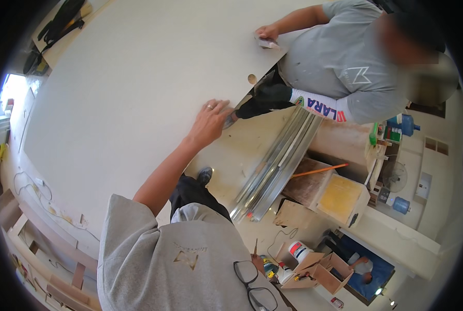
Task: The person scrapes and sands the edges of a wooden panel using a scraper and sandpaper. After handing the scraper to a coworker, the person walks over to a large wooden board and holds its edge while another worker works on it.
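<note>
My left hand (209, 123), with a ring on one finger, lies on a large white panel (122, 88) close to its near right edge. Its fingers look stretched out flat, and I see nothing held in them. A skin-coloured patch beside the right edge of my grey shirt may be part of my right hand (258, 263). A thin pointed stick stands above that patch, but the fingers are hidden. Across the panel's edge, a co-worker in a grey shirt presses a small block-like thing (267, 42) onto the surface. Between us the panel has a round tan spot or hole (251, 79).
Long metal profiles (278, 163) lie on the floor to the right, near a wooden box with a yellow top (340, 196). A white bucket (300, 251) and an open wooden box (331, 272) stand lower right. Wooden frames (50, 264) lean at lower left. Another person appears through an opening.
</note>
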The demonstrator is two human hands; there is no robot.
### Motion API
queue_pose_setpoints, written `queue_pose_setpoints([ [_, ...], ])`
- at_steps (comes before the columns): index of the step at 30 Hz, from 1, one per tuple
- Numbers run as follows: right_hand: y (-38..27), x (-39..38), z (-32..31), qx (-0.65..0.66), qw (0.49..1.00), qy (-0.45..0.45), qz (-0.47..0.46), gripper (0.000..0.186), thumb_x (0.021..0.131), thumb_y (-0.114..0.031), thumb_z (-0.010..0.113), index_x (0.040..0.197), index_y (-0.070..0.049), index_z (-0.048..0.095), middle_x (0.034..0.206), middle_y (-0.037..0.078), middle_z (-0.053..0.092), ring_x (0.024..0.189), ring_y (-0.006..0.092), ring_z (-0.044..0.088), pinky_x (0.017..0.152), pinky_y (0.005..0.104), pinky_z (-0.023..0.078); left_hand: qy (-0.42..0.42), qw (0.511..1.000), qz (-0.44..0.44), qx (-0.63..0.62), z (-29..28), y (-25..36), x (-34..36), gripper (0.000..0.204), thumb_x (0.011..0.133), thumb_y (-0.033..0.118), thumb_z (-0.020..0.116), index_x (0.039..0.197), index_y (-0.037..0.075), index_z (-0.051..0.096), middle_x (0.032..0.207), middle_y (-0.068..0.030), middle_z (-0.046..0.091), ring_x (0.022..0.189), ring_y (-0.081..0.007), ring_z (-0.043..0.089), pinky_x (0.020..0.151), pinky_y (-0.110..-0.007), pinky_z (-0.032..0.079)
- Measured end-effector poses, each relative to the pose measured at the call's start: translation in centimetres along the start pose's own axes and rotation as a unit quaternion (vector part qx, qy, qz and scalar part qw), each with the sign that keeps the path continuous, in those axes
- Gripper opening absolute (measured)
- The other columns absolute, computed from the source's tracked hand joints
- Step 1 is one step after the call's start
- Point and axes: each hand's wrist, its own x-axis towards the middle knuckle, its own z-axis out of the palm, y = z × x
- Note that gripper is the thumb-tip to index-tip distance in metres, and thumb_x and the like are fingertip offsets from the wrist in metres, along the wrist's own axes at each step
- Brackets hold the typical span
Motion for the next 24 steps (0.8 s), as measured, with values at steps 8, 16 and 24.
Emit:
queue_pose_setpoints([
  [8, 0.4, 4.1, -2.5, 0.001, 0.999, 0.013, -0.044, 0.028, 0.088, -0.029, 0.075, 0.097, -0.003, 0.067, 0.056, 0.0, 0.047, 0.041, 0.0127, 0.046, 0.039, 0.0291, 0.041, 0.013, 0.999, 0.033, -0.02, -1.5, -0.1, -3.2, 0.035, 0.094, 0.007, 0.065, 0.129, 0.01, 0.067, 0.147, -0.0087, 0.056, 0.142, -0.0274, 0.046, 0.125, -0.046, 0.029],
  [16, -2.7, 3.4, -2.0, -0.091, 0.993, 0.027, -0.074, 0.028, 0.089, -0.03, 0.075, 0.091, -0.004, 0.065, 0.057, 0.0, 0.05, 0.042, 0.0117, 0.048, 0.04, 0.028, 0.041, 0.002, 0.999, 0.034, 0.0, -1.5, -1.1, -5.8, 0.036, 0.094, 0.008, 0.065, 0.13, 0.01, 0.067, 0.148, -0.0088, 0.055, 0.143, -0.0275, 0.045, 0.126, -0.048, 0.025],
  [24, -3.6, 4.5, -1.8, -0.041, 0.996, 0.0, -0.08, 0.029, 0.091, -0.029, 0.075, 0.095, -0.003, 0.064, 0.059, -0.001, 0.047, 0.044, 0.0101, 0.045, 0.042, 0.027, 0.041, -0.007, 0.999, 0.031, 0.001, -1.0, -2.1, -6.4, 0.039, 0.093, 0.009, 0.066, 0.132, 0.012, 0.065, 0.15, -0.0078, 0.054, 0.145, -0.0264, 0.043, 0.127, -0.047, 0.023],
])
